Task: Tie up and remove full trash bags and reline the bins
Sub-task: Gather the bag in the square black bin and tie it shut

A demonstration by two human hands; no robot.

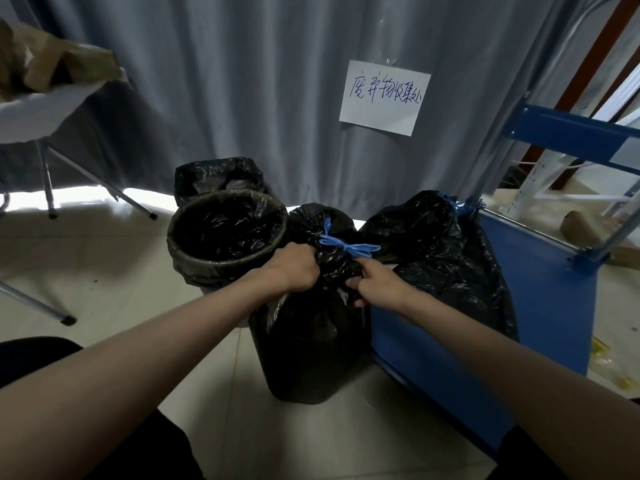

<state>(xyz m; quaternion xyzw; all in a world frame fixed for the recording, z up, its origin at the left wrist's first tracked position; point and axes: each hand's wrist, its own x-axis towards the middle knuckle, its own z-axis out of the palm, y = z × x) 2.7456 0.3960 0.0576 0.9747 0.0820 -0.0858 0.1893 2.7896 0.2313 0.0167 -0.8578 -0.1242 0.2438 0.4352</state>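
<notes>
Both our left hand (298, 268) and right hand (375, 284) clutch the tied bag's (308, 341) neck; left of it, the round bin (225, 268) looks relined, so hauling bags away remains.

Both bare forearms reaching forward, left hand (298, 268) and right hand (377, 282) close together — fingers curled, gripping.

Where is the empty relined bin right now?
In the head view, the relined bin stands on the floor left of centre, just left of the tied bag both hands grip, in front of another bin.
</notes>
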